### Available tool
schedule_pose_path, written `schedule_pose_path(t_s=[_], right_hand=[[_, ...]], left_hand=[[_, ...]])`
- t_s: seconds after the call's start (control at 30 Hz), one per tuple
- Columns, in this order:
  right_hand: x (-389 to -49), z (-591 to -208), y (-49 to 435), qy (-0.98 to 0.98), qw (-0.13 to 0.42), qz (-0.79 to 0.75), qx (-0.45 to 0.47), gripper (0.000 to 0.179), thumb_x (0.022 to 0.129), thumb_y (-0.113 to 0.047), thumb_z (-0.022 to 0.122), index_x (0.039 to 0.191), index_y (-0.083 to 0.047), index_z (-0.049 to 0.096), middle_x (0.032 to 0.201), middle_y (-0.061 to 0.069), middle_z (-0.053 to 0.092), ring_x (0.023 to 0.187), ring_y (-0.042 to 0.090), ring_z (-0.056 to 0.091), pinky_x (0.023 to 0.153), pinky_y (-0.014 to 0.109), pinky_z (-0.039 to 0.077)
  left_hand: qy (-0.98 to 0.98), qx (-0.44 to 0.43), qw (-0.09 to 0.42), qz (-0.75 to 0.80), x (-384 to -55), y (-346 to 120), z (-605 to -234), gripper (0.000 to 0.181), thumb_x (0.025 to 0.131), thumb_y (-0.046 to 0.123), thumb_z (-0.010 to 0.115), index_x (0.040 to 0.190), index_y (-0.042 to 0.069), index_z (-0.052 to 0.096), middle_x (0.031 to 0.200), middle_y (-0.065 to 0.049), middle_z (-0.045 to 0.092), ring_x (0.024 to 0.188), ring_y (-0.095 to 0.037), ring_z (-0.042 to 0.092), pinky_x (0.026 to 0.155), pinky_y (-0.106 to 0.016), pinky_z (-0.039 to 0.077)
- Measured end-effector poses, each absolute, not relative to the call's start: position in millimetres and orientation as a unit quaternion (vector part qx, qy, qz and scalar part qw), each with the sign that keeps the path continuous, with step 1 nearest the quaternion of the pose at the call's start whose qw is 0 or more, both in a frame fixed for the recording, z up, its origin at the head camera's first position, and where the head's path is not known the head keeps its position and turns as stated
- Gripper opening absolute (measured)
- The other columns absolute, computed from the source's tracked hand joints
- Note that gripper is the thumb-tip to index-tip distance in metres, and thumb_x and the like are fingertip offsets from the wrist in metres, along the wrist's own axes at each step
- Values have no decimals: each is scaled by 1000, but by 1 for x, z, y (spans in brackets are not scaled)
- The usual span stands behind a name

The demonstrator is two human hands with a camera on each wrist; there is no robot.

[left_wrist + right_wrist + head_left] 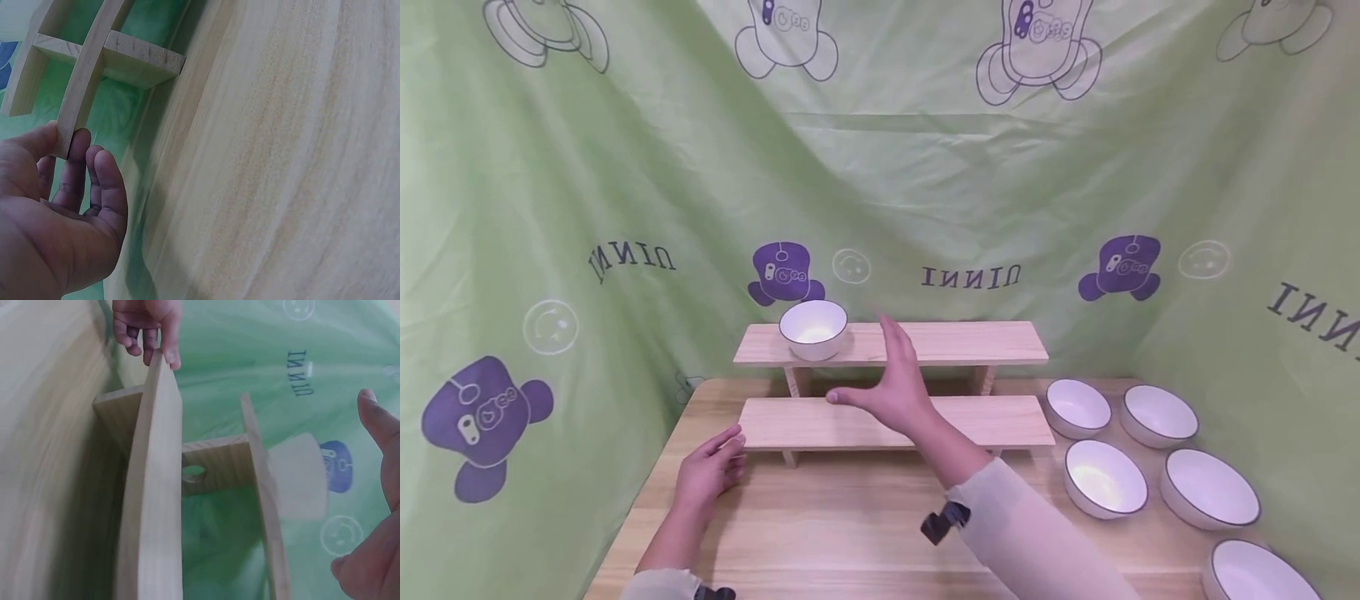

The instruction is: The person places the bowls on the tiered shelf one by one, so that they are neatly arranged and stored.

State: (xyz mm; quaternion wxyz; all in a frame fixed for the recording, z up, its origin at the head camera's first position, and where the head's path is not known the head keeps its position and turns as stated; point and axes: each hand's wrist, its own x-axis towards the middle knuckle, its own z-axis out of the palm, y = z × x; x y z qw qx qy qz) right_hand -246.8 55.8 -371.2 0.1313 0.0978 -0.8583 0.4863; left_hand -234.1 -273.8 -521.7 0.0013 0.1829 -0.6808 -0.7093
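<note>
A two-tier wooden shelf (827, 423) stands toward the back of the table. My left hand (707, 471) is at the left end of its lower board; in the left wrist view the thumb and fingertips pinch that board's end (78, 112). One white bowl (814, 329) with a dark rim sits upright on the left part of the upper board (955, 343). My right hand (898, 387), holding nothing, is raised over the shelf to the right of this bowl, thumb and fingers spread wide. The right wrist view shows the bowl (300, 478) from the side, apart from that hand.
Several more white dark-rimmed bowls stand upright on the right side of the wooden table (850, 525), among them a near one (1105, 479) beside the shelf's right end. A green printed curtain (925, 183) hangs behind and along both sides.
</note>
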Motion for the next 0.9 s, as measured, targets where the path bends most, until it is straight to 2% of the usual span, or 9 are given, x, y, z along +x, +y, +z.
schedule_pose_path(t_s=[0.2, 0.4, 0.67, 0.9], right_hand=[[-220, -376, 82, -856, 128, 493, 89, 138, 56, -63, 98, 166, -29, 22, 169, 0, 21, 150, 30, 34, 119, 54, 37], [-209, -381, 96, -853, 113, 501, 89, 135, 60, -61, 97, 166, -26, 21, 169, 3, 21, 147, 32, 40, 117, 52, 41], [-196, -386, 117, -857, 126, 496, 65, 132, 61, -57, 98, 166, -24, 23, 167, 5, 26, 139, 37, 47, 111, 54, 48], [-177, -394, 143, -859, 148, 486, 62, 129, 64, -54, 98, 165, -19, 26, 164, 5, 34, 142, 34, 45, 116, 52, 43]], left_hand=[[-684, 178, -3, -708, -233, -275, -519, 66, 91, 39, 82, 146, 11, 60, 90, 7, 74, 93, -16, 70, 80, -33, 64], [-683, 183, -4, -707, -231, -274, -518, 67, 92, 38, 81, 148, 9, 57, 90, 7, 74, 91, -15, 70, 79, -32, 64], [-677, 181, -5, -713, -231, -273, -518, 67, 93, 36, 81, 149, 9, 56, 90, 7, 74, 93, -16, 70, 80, -32, 64], [-671, 180, -4, -719, -230, -274, -518, 67, 93, 35, 80, 149, 8, 55, 89, 8, 74, 93, -16, 69, 82, -33, 64]])
